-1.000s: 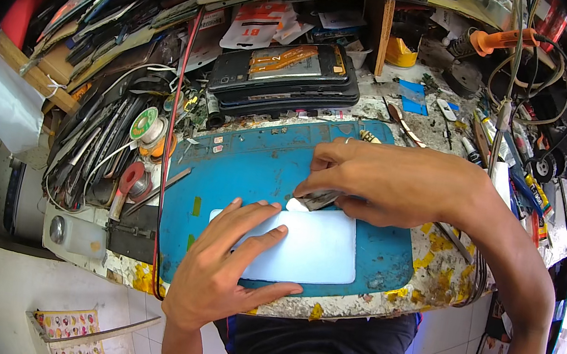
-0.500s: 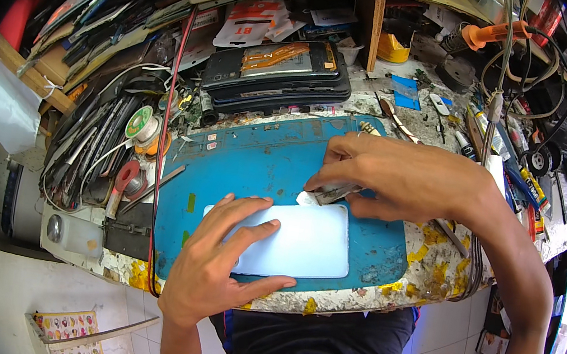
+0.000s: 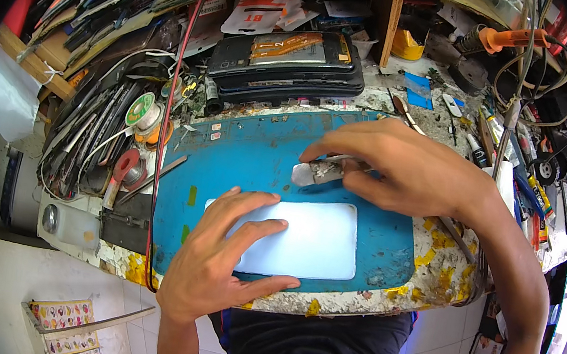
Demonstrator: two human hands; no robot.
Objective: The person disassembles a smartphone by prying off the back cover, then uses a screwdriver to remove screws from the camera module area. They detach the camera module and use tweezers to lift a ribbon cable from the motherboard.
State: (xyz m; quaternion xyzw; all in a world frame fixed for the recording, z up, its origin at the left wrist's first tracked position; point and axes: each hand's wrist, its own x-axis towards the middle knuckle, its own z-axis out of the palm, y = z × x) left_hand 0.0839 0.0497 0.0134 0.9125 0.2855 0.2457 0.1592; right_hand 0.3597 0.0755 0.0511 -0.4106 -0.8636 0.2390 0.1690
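Note:
A glowing white rectangular panel (image 3: 310, 242), about the size of a phone, lies flat on the blue work mat (image 3: 250, 154). My left hand (image 3: 219, 248) grips its left part, thumb along the near edge and fingers reaching over the surface to the far edge. Just beyond the panel, my right hand (image 3: 394, 163) pinches a small scraper (image 3: 314, 173) with a flat, rounded, pale tip and a grimy body. This tip hangs above the mat, apart from the panel. Part of the scraper is hidden by my fingers.
Stacked black phones (image 3: 288, 65) stand behind the mat. Solder spools (image 3: 144, 114) and piled phone parts (image 3: 82, 138) crowd the left. An orange-handled soldering iron (image 3: 505, 40) and hanging cables (image 3: 513, 115) are at the right. A red wire (image 3: 164, 160) crosses the mat's left side.
My right hand has lifted the scraper away from the panel's far edge, and its tip now shows more fully. My left hand stays on the panel. The view has shifted slightly.

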